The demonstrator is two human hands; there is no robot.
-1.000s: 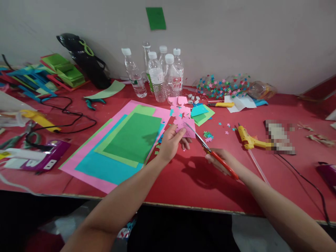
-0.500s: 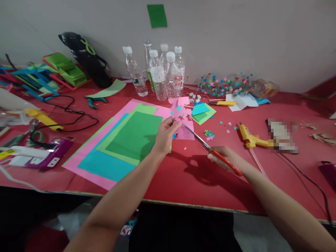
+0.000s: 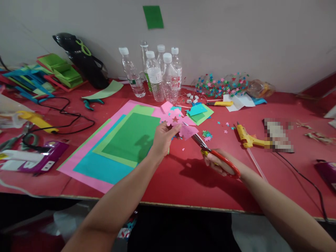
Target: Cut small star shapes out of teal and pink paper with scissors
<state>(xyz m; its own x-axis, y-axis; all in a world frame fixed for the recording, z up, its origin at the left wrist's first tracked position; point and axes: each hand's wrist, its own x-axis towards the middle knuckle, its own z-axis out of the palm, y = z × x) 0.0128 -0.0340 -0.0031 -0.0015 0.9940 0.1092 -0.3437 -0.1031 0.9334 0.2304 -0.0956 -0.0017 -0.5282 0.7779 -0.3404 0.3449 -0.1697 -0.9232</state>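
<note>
I see the pink paper sheet with star-shaped holes point(image 3: 178, 123) held up over the red tabletop point(image 3: 183, 175), my left hand point(image 3: 162, 139) pinching its near edge with closed fingers. At its 4 o'clock, my right hand point(image 3: 219, 163) grips the red-handled scissors point(image 3: 210, 150), blades at the sheet. Stacked coloured paper sheets point(image 3: 118, 147) lie at 8 o'clock, clear plastic bottles point(image 3: 157, 75) at 11

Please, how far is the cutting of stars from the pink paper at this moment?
Done: the pink paper already has star-shaped holes, and loose stars lie on the red table. In hand: the left hand holds the sheet up while the right hand has the red scissors at its edge. Left: the uncut corner near the blades looks usable.
</note>
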